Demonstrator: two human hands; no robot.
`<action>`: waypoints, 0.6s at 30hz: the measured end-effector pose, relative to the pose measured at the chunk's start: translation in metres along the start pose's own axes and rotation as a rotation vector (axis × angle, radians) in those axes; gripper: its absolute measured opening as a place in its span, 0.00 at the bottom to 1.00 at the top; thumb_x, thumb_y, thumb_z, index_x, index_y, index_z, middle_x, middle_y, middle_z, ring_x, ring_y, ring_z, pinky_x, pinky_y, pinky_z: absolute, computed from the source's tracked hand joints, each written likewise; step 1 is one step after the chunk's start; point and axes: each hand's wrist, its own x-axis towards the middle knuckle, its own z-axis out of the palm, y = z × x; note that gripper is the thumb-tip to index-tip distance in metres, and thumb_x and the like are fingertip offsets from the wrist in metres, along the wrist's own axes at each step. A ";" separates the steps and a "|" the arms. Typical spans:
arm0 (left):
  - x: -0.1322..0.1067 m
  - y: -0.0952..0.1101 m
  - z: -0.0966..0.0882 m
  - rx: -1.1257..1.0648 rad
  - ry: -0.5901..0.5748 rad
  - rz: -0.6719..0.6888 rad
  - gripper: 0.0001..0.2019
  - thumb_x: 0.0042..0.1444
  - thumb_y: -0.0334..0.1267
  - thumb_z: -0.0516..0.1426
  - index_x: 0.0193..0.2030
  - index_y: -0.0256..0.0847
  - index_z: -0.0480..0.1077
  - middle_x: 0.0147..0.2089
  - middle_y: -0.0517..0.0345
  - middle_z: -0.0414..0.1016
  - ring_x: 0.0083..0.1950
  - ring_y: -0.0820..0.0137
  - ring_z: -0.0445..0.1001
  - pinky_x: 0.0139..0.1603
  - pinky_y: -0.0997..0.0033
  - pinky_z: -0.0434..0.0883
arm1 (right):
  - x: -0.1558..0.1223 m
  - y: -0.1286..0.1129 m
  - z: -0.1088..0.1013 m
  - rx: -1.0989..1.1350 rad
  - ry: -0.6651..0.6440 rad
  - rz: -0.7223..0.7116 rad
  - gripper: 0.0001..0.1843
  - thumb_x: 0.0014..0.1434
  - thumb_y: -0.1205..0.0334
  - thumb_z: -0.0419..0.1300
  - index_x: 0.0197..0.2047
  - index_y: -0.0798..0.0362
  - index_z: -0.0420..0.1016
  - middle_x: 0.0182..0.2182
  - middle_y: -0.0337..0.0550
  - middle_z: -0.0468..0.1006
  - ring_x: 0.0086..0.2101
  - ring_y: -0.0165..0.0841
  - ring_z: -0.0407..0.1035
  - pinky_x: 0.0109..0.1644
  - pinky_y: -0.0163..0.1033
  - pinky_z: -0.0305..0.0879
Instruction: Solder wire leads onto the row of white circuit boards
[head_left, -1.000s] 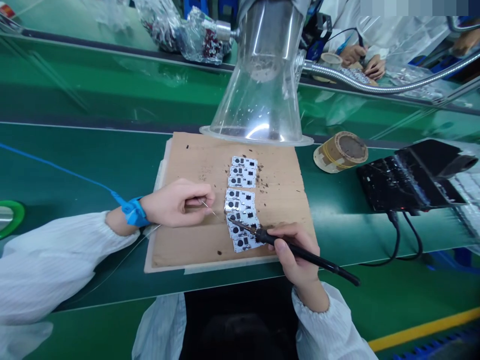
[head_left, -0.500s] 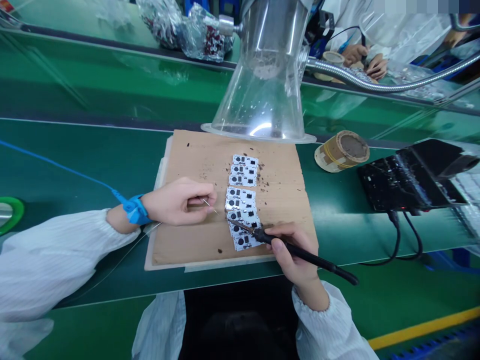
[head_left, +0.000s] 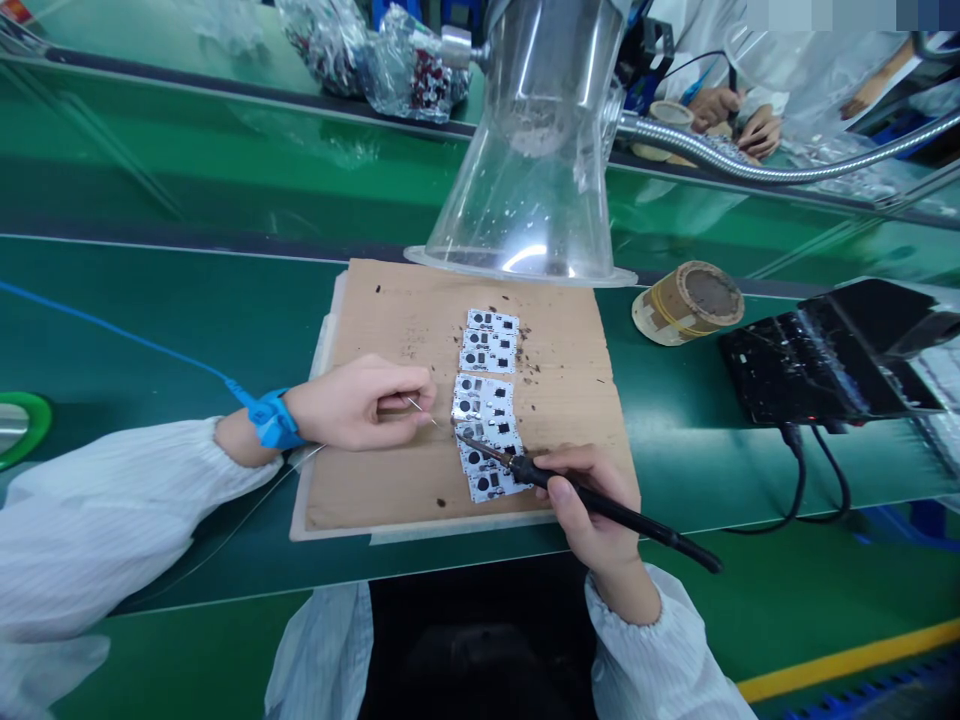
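Several white circuit boards point(head_left: 486, 393) with black parts lie in a column on a brown cardboard sheet point(head_left: 390, 330). My right hand point(head_left: 596, 505) grips a black soldering iron point(head_left: 622, 515) like a pen, its tip at the left edge of the lower boards. To the left of the boards, my left hand point(head_left: 367, 405) is closed on a thin solder wire point(head_left: 426, 412). The wire's short end sticks out toward the boards, a little apart from the iron's tip. Its long tail runs back under my wrist, which wears a blue wrist strap point(head_left: 274, 420).
A clear fume hood point(head_left: 525, 210) hangs over the cardboard's far edge. To the right stand a round cardboard tub point(head_left: 690, 302) and a black soldering station point(head_left: 817, 355). Beyond the ledge are bagged parts point(head_left: 416, 75) and another person's hands point(head_left: 739, 115).
Both hands keep almost the same pose. The whole view has shifted very slightly, and the iron's tip stays at the lower boards.
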 end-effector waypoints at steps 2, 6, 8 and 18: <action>0.000 0.000 0.000 0.005 -0.002 -0.001 0.05 0.68 0.29 0.57 0.40 0.42 0.68 0.23 0.75 0.52 0.21 0.77 0.54 0.24 0.76 0.56 | -0.001 0.001 0.000 -0.014 -0.010 0.001 0.10 0.72 0.65 0.66 0.53 0.44 0.83 0.39 0.41 0.86 0.31 0.33 0.82 0.34 0.36 0.80; 0.001 -0.001 0.000 0.003 -0.014 -0.011 0.05 0.69 0.30 0.57 0.40 0.43 0.68 0.22 0.74 0.52 0.21 0.76 0.54 0.24 0.76 0.56 | 0.000 0.001 0.000 -0.019 -0.015 0.002 0.10 0.71 0.65 0.67 0.54 0.44 0.83 0.39 0.41 0.87 0.31 0.33 0.82 0.34 0.37 0.81; 0.001 -0.001 0.000 0.003 -0.018 -0.017 0.05 0.69 0.30 0.57 0.40 0.43 0.68 0.22 0.74 0.53 0.21 0.76 0.54 0.24 0.76 0.56 | 0.002 0.000 0.000 -0.008 -0.009 -0.002 0.09 0.71 0.65 0.67 0.53 0.44 0.83 0.39 0.41 0.87 0.31 0.33 0.82 0.34 0.37 0.81; 0.003 0.010 0.008 -0.052 -0.034 0.020 0.05 0.68 0.29 0.57 0.40 0.42 0.68 0.25 0.72 0.58 0.23 0.76 0.56 0.25 0.76 0.57 | 0.002 -0.001 0.002 0.030 0.076 0.015 0.05 0.73 0.60 0.66 0.50 0.46 0.84 0.34 0.42 0.85 0.31 0.35 0.80 0.33 0.37 0.78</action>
